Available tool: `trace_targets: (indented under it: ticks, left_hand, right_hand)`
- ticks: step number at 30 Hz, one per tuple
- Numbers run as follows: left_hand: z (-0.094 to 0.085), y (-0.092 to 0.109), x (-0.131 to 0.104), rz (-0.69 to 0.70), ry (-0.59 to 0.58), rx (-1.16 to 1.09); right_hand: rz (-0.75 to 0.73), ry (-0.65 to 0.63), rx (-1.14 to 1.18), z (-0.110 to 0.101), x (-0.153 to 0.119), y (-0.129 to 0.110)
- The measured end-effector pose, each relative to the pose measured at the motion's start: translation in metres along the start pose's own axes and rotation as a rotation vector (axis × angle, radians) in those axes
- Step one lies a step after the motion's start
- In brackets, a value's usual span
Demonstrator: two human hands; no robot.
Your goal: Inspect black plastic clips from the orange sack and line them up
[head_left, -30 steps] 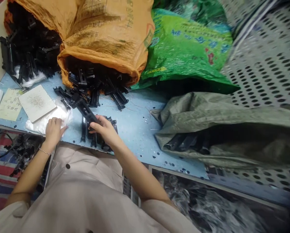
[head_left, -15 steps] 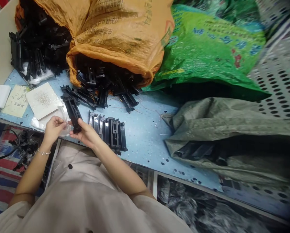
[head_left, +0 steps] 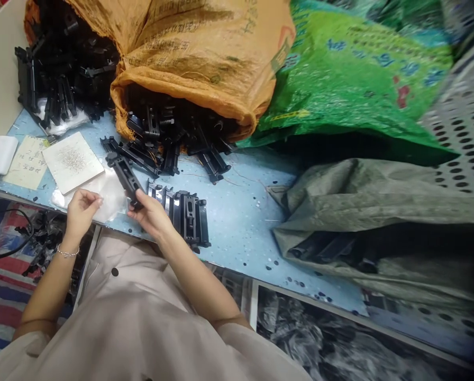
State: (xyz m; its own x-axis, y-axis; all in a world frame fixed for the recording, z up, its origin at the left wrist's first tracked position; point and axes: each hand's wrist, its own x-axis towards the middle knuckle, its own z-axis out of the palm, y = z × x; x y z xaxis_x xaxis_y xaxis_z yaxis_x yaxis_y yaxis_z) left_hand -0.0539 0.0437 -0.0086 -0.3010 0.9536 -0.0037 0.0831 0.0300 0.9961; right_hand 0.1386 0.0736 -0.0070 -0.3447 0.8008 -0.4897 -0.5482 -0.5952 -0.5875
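Observation:
In my right hand [head_left: 153, 216] is a long black plastic part [head_left: 124, 175] with slots along it, gripped by its near end and tilted away from me over the table. My left hand [head_left: 81, 210] is closed in a pinch just left of it. Whatever lies between those fingertips is too small to make out. Beneath and between the hands lies a clear plastic bag or film [head_left: 112, 197]. A white square plate [head_left: 68, 174] with tiny grains on it touches the film. Beside my right hand, similar black parts [head_left: 189, 217] stand in a row.
An orange woven sack [head_left: 205, 47] spills more black parts onto the blue table [head_left: 240, 227]. Behind it to the right are a green sack [head_left: 352, 90] and a grey-green bag [head_left: 364, 196]. A white device [head_left: 1, 154] and a handwritten note [head_left: 27, 164] lie at left.
My left hand has drawn slightly left and down, away from the black part. My right hand has shifted a little right with the part. The clear film between them now shows more widely.

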Motion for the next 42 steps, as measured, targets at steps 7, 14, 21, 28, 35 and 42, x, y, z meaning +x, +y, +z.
trace_targets:
  ticks: [7, 14, 21, 28, 35, 42]
  left_hand:
    - [0.003, -0.001, -0.002, 0.031, -0.02, 0.094]
    - [-0.002, -0.009, 0.007, 0.21, -0.138, 0.536]
    - [-0.014, -0.002, 0.004, 0.4, -0.246, 0.675]
    - [-0.012, 0.003, -0.014, 0.625, -0.216, 0.804]
    - [0.004, 0.014, -0.038, 0.751, -0.501, 0.724]
    - [-0.006, 0.027, -0.051, 0.789, -0.548, 0.741]
  right_hand:
    - [-0.259, 0.016, -0.146, 0.004, -0.037, -0.005]
    - [-0.076, -0.19, -0.486, -0.028, -0.071, -0.002]
    - [-0.328, -0.042, -1.424, -0.028, -0.074, -0.004]
    - [0.083, -0.2, -0.432, -0.019, -0.035, 0.005]
    - [-0.204, -0.02, -0.891, -0.004, -0.034, 0.021]
    - [-0.423, -0.362, -1.261, 0.008, -0.057, 0.006]
